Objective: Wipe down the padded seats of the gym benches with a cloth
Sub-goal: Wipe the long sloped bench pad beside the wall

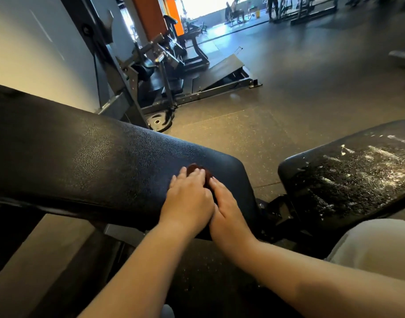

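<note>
At the far left of the frame a pale wall [36, 53] stands behind the long black padded bench back [86, 157], which runs from the left edge across to the lower middle, its pebbled vinyl catching a dull sheen. Above it, in the upper middle, sits a dark plate-loaded machine [164, 72] on the rubber floor [300, 88]. Just right of the frame's centre my left hand [187, 200] lies flat on the pad, fingers straight and close together, pressing down on a small dark reddish cloth [198, 169] (only a bit of it peeks out past my fingertips). My right hand [228, 210] lies touching it, side by side, fingers likewise stretched forward along the pad; its fingertips seem to rest at the cloth's edge, though the shade there makes that hard to confirm. Further right, across a gap of floor, a second black seat pad [348, 177] fills the right edge, streaked with whitish scuffs and flecks. Below it, lower right, pale fabric of my trouser leg [376, 246] shows
</note>
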A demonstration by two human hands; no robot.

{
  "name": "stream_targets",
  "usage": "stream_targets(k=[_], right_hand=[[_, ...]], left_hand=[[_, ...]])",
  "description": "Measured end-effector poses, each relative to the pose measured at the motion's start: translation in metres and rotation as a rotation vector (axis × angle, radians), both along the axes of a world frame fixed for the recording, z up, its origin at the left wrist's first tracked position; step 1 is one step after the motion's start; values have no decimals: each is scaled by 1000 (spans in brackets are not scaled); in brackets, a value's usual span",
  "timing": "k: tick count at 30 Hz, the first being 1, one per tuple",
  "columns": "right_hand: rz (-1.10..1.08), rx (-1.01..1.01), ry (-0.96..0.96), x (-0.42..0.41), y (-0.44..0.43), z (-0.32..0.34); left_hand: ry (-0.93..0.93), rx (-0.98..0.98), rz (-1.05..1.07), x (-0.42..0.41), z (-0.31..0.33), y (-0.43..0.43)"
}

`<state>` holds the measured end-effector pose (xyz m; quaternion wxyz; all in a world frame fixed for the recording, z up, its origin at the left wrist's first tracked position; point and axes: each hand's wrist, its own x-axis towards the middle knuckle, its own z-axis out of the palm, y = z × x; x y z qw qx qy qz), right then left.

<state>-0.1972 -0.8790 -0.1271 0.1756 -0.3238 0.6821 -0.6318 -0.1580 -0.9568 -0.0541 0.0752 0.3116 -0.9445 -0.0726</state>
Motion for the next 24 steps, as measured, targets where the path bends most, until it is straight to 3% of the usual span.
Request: stream_targets(k=[2, 5, 7, 10, 14, 16, 21, 24], right_hand=[[7, 20, 16, -3, -2, 3], [58, 283, 231, -8, -5, 10], [66, 423, 316, -12, -11, 17], [63, 473, 298, -29, -23, 19], [-136, 535, 18, -60, -30, 11], [-185, 482, -14, -57, -32, 11], [42, 256, 341, -6, -34, 27], [164, 336, 448, -26, -38, 29]], left_hand=[[128, 181, -32, 6, 5, 0], [303, 280, -70, 23, 8, -19], [280, 207, -112, 35, 14, -28], [272, -51, -67, 50, 31, -50], [323, -261, 96, 67, 38, -82], [298, -336, 96, 70, 25, -87], [298, -371, 99, 62, 15, -85], [272, -391, 117, 62, 15, -83]])
